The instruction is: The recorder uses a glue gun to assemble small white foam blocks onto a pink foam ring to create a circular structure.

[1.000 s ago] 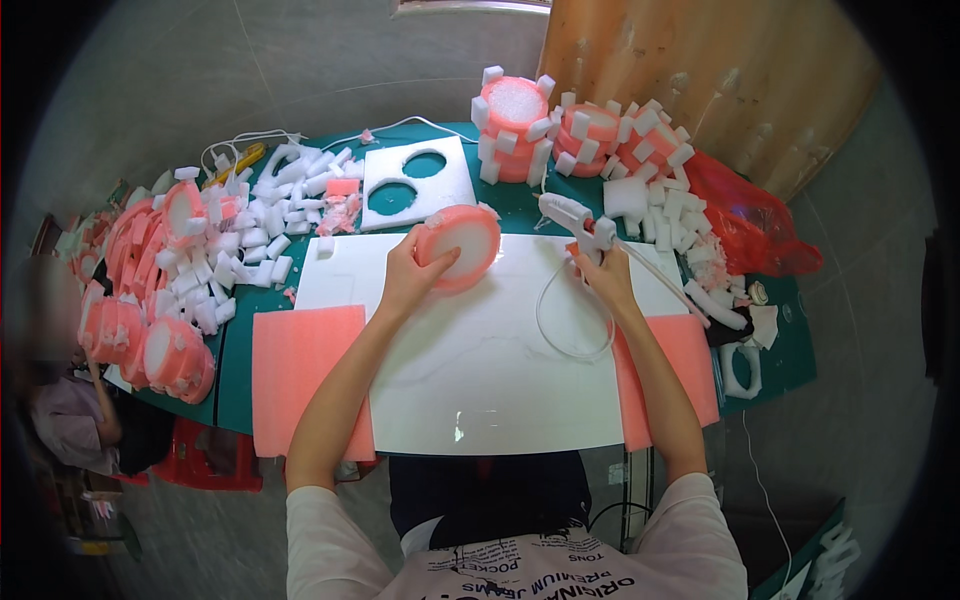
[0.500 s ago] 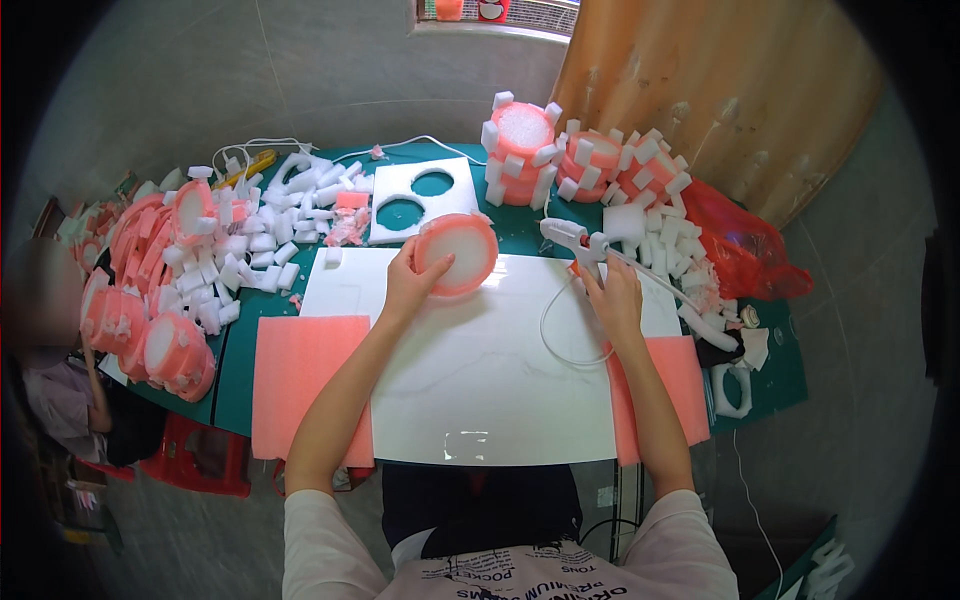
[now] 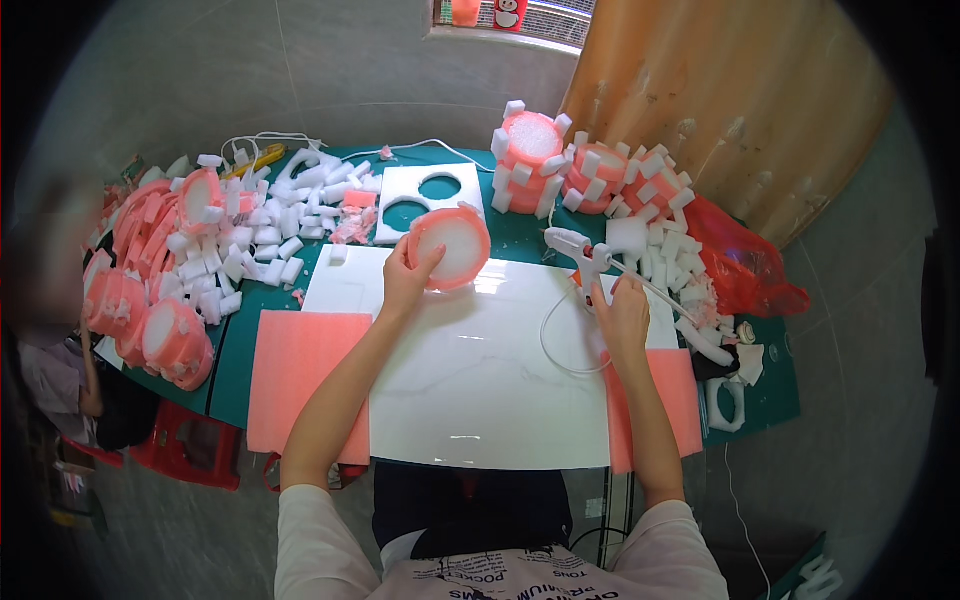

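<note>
My left hand [image 3: 405,283] grips the left side of a round foam piece [image 3: 452,249], pink at the rim with a pale disc inside. It is held over the white marbled board [image 3: 470,380], thumb on its face. To the right, my right hand [image 3: 625,318] is closed at the handle of a white hot glue gun [image 3: 575,246], whose nozzle points left. The handle is partly hidden by the fingers. A thin pale cord [image 3: 545,345] loops below the gun.
White foam blocks [image 3: 275,235] and pink foam rings [image 3: 145,235] are heaped left. Block-studded pink cylinders [image 3: 530,165] stand at the back. A holed white foam sheet [image 3: 395,183] lies behind my left hand. A red plastic bag [image 3: 745,260] is right; a person [image 3: 60,385] sits far left.
The view has shifted slightly. My right hand sits a little lower against the glue gun, and the foam piece in my left hand has moved slightly left.
</note>
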A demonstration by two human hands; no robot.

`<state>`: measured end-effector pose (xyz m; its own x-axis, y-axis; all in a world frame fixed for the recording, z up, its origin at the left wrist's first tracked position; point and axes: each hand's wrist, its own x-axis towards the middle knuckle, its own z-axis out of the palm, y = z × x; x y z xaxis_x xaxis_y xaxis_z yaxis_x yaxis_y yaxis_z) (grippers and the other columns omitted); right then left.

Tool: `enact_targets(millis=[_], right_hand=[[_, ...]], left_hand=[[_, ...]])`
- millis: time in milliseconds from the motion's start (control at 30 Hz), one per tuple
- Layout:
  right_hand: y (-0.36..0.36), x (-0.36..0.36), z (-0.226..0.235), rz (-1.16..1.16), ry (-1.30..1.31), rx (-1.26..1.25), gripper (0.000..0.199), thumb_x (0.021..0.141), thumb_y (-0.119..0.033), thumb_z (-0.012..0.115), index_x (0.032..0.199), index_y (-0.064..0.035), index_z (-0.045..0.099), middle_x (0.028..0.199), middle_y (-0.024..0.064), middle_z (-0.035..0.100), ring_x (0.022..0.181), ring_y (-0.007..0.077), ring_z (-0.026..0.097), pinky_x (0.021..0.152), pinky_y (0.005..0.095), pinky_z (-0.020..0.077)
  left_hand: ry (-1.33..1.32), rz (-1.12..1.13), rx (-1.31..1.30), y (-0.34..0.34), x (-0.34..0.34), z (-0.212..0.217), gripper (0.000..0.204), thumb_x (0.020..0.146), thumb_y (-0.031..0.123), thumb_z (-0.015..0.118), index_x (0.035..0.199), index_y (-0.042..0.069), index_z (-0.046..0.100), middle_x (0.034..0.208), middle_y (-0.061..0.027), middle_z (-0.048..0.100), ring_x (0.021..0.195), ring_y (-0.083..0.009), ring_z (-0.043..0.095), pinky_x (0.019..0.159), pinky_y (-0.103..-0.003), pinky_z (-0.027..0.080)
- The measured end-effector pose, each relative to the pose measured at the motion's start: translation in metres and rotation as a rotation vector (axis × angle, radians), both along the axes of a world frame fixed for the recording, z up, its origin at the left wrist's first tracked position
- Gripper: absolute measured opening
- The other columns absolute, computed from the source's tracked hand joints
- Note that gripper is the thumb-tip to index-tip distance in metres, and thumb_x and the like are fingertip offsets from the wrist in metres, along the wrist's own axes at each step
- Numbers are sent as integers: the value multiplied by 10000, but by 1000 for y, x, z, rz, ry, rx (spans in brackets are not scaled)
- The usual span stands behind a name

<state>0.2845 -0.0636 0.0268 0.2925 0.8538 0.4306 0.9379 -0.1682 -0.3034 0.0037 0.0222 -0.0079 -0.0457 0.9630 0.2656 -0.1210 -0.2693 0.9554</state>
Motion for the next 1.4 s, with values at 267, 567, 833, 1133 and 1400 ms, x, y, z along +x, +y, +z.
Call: enact_targets(millis=[267,567,833,1133,1400], right_hand=[[1,-9,-7,240,172,-138,224,774,-231,672,827,-18,629,689,114,607,507,200,561,500,333,449],[-13,-57,-21,714,1022,-504,438,790,-220,686,1134,-8,520,689,29,603,502,65,507,469,204,386],[-13,-58,-28,727,939,-543,356,791,-225,680,1045,3,579,653,25,606,500,68,508,472,208,388],[-13,-57,-33,721,968,-558,337,785,-211,681,1027,6,592,697,33,633,514,59,508,485,204,380],[-14,-59,-27,723,983,-592,364,792,-224,676,1060,2,578,724,43,648,531,63,515,492,206,379]], left_hand=[[-91,-78,-23,-5,-4,11,442,768,202,705,1123,-3,541,1001,-82,604,896,-129,577,762,-257,478],[365,-580,54,-22,1,14,372,780,222,666,1093,38,585,954,-64,634,873,-147,586,775,-295,467],[1119,654,461,15,-49,4,262,810,220,576,1013,55,575,1033,-105,559,1009,-272,503,930,-447,330],[1593,999,-321,37,-118,-20,239,796,175,555,1022,96,547,1084,-180,514,1035,-351,480,915,-513,294],[1542,1039,-383,38,-137,-21,164,810,128,534,972,109,544,1031,-137,530,958,-262,509,795,-402,349]])
